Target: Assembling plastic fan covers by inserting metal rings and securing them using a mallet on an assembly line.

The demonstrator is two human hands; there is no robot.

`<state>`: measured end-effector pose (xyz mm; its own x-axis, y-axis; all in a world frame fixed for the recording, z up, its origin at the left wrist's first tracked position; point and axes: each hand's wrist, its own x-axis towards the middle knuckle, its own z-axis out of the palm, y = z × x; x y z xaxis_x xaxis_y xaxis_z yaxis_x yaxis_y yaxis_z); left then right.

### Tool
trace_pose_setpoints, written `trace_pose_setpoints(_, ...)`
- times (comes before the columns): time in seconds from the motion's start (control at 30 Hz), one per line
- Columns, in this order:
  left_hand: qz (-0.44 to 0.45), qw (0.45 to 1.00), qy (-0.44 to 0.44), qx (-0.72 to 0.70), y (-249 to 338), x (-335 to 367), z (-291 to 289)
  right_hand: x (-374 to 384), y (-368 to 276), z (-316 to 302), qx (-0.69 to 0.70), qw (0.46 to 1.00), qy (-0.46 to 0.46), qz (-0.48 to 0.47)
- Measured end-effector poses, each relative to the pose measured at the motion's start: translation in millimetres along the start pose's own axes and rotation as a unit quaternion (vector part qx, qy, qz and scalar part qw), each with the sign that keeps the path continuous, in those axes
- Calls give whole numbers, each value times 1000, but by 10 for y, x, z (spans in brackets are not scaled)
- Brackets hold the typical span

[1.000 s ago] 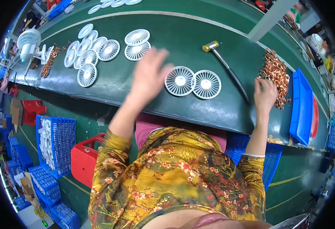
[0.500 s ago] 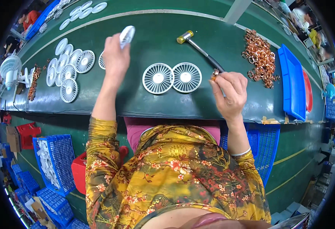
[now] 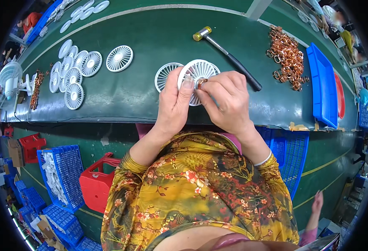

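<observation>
Above the middle of the bench, my left hand grips a round white slotted fan grille by its left rim, thumb across its face. In the fingers of my right hand is a small copper-coloured ring, pressed against the hub of the grille. Beneath the held grille, another white grille lies on the green mat, with part of one more showing behind it. To the right lies a hammer with a yellow-faced head and black grip, its handle end pointing toward me.
Several white grilles lie bunched at left, one single grille nearer the middle. A heap of copper rings sits at right beside a blue tray. Below the bench stand a red stool and blue crates.
My left hand has come from the far left to the middle with a grille. My right hand has moved left, bringing the copper ring onto that grille's hub.
</observation>
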<state>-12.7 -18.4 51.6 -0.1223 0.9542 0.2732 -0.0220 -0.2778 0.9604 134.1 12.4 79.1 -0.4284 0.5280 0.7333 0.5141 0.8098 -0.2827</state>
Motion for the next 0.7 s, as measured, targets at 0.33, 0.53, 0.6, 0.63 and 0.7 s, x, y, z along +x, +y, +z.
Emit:
trace_pose_setpoints(0.33,-31,998,33,-47,-199,-144,174,-171,-29,131,-48,997,-7,61)
trace_pose_setpoints(0.53,-1,994,-6,-110,-243,-69,148,-246,-38,236,-92,985,78,125)
trace_pose_setpoints(0.6,-43,982,-9,-185,-262,-33,95,-154,-54,159,-102,985,55,127)
trace_pose_setpoints(0.63,-108,967,-13,-230,-182,7,55,-183,-17,169,-109,988,51,96)
trace_pose_setpoints(0.7,-133,958,-81,-243,-112,55,-107,-185,101,72,-56,998,14,18)
